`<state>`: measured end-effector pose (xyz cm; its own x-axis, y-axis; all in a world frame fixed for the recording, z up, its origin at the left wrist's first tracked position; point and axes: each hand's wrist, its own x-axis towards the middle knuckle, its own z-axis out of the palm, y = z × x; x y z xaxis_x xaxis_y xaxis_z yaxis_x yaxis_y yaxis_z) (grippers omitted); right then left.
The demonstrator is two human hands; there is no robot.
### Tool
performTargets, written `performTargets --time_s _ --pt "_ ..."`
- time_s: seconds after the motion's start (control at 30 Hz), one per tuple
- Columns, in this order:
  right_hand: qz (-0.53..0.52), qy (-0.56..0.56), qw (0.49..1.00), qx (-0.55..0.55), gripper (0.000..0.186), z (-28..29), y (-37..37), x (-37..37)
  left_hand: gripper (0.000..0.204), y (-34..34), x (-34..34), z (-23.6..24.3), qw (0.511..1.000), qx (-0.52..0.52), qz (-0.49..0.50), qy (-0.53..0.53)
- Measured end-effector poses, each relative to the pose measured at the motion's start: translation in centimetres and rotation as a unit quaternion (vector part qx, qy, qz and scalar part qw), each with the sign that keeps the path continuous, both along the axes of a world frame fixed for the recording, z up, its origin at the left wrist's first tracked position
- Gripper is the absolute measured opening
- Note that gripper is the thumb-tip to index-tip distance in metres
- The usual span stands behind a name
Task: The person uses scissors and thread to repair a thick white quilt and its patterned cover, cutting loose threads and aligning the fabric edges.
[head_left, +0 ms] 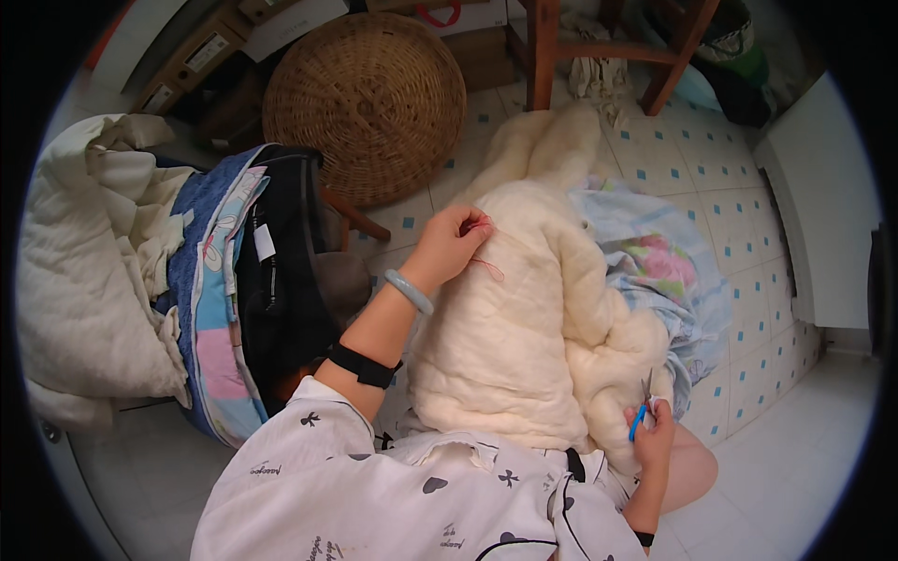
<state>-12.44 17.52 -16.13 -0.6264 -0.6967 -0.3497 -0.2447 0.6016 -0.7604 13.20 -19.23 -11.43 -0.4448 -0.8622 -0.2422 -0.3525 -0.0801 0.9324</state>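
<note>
The left hand (453,241) pinches a red thread (486,266) on the far part of the cream quilt batting (505,346). The right hand (653,432), near and right, is closed around blue-handled scissors (642,411). The thread lies far-left of the scissors, and the batting runs near to far between the hands.

fluffy matt cotton quilt (505,327), rough woven wicker basket (365,98)

One cream quilt (505,327), one scissors (642,411), one red thread (486,266), one wicker basket (365,103)

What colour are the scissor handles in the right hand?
Blue handles on the scissors, held in the right hand; head view.
</note>
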Motion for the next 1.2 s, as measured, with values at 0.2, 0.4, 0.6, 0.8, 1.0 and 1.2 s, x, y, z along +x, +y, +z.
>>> performTargets --time_s 0.2,0.4,0.6,0.8,1.0,1.2 --pt "-0.006 0.008 1.000 -0.009 0.034 -0.4 0.2 0.0 0.006 -0.4 0.3 0.6 0.965 0.218 0.067 0.130" --pt "-0.005 -0.004 1.000 -0.009 0.034 -0.2 0.1 0.0 0.005 -1.1 1.3 -0.4 0.893 0.347 0.138 0.252" --pt "0.000 0.013 1.000 -0.006 0.033 0.5 -0.2 0.3 0.008 -1.8 2.9 1.8 0.820 0.312 0.217 0.429" --pt "-0.004 0.009 1.000 -0.013 0.032 0.0 -0.2 0.0 0.025 -1.0 3.3 0.8 0.995 0.029 0.072 0.058" --pt "-0.010 -0.004 1.000 -0.008 0.031 0.4 -0.3 0.3 0.039 0.1 1.8 0.0 0.996 -0.093 -0.013 -0.003" --pt "-0.014 0.004 1.000 -0.023 0.030 0.2 -0.1 0.4 0.017 0.0 1.1 0.8 0.948 -0.297 -0.031 -0.109"
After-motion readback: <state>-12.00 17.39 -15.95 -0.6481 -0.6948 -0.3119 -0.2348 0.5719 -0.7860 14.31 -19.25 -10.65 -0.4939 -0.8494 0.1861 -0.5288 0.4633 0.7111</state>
